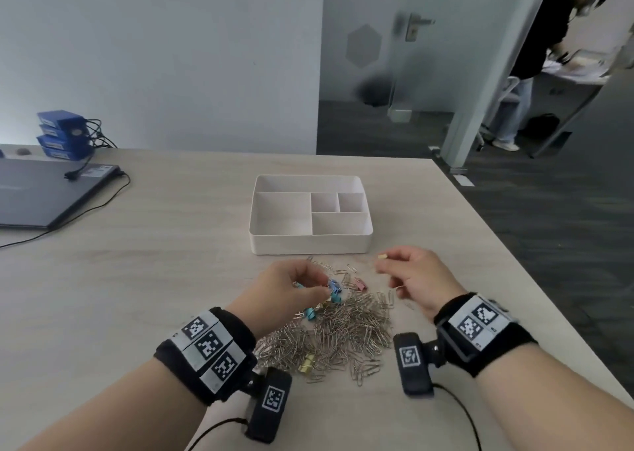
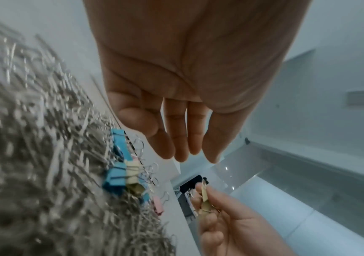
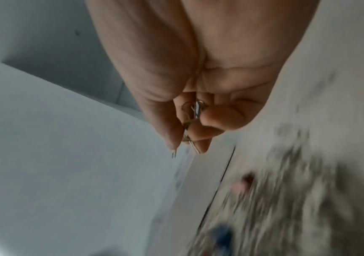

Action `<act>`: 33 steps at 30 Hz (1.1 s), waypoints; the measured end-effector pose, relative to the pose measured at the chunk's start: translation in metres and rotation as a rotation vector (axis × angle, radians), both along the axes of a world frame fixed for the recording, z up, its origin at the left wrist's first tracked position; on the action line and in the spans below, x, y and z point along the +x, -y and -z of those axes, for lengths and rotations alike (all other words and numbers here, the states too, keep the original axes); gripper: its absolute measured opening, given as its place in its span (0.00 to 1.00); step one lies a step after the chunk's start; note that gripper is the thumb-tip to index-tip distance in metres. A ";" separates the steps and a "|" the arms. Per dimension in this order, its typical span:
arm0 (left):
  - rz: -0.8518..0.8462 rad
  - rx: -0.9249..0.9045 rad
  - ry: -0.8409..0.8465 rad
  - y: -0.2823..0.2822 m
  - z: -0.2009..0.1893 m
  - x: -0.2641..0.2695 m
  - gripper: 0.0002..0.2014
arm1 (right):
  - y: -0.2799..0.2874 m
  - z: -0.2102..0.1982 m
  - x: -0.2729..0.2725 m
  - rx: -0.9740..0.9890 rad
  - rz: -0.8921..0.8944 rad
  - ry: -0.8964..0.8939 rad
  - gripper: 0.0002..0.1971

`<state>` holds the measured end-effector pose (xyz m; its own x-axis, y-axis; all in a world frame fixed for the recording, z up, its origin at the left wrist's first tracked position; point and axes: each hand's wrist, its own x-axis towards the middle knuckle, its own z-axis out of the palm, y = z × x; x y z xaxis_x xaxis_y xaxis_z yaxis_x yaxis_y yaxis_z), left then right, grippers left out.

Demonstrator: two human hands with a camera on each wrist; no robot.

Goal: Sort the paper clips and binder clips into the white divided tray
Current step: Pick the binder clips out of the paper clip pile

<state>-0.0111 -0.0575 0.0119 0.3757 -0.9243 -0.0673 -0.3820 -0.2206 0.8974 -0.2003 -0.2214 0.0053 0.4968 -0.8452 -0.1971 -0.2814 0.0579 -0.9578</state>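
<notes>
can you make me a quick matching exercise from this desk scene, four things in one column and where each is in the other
Things:
1. tray
2. laptop
3. yellow clip
4. paper clips

Places:
A. pinched in the right hand
B. heaped on the table between the two wrists
C. far left of the table, lid closed
D. beyond the heap, with no clips seen inside

Pairs: 1-D, 2-C, 3-A, 4-B
</notes>
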 end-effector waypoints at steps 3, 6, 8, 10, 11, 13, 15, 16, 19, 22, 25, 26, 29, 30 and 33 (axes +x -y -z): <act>0.174 0.124 0.256 -0.009 -0.001 0.007 0.07 | 0.040 0.005 -0.018 -0.131 0.111 -0.148 0.06; 0.372 0.257 0.440 -0.016 -0.003 0.006 0.12 | 0.063 0.011 -0.029 -0.171 0.052 -0.323 0.04; 0.471 0.304 0.520 -0.020 -0.003 0.003 0.15 | 0.069 0.015 -0.033 -0.203 0.023 -0.409 0.05; 0.540 0.336 0.548 -0.023 -0.002 0.001 0.18 | 0.072 0.019 -0.035 -0.218 0.019 -0.452 0.06; 0.564 0.348 0.550 -0.024 -0.002 0.000 0.19 | 0.071 0.021 -0.035 -0.226 0.019 -0.456 0.07; 0.587 0.357 0.563 -0.025 0.000 0.000 0.19 | 0.067 0.021 -0.034 -0.248 0.014 -0.446 0.08; 0.583 0.349 0.585 -0.025 0.002 0.000 0.18 | 0.065 0.023 -0.032 -0.285 0.006 -0.449 0.13; 0.580 0.346 0.591 -0.024 0.002 0.000 0.16 | 0.064 0.024 -0.032 -0.318 0.004 -0.469 0.16; 0.562 0.333 0.586 -0.023 0.005 0.001 0.13 | 0.061 0.021 -0.030 -0.425 0.014 -0.554 0.21; 0.545 0.303 0.562 -0.024 0.007 0.001 0.10 | 0.043 0.007 -0.024 -0.528 0.004 -0.549 0.18; 0.494 0.268 0.431 -0.023 0.006 0.004 0.08 | 0.008 -0.012 -0.011 -0.595 -0.094 -0.446 0.14; 0.457 0.252 0.367 -0.022 0.006 0.006 0.07 | -0.005 -0.018 -0.007 -0.574 -0.155 -0.392 0.12; 0.304 0.173 0.034 -0.017 0.003 0.010 0.03 | -0.041 -0.030 0.002 -0.369 -0.377 -0.223 0.08; 0.245 0.152 -0.088 -0.016 0.001 0.011 0.03 | -0.049 -0.030 0.004 -0.317 -0.432 -0.186 0.08; 0.104 0.107 -0.319 -0.012 -0.003 0.009 0.02 | -0.065 -0.027 0.010 -0.210 -0.531 -0.108 0.12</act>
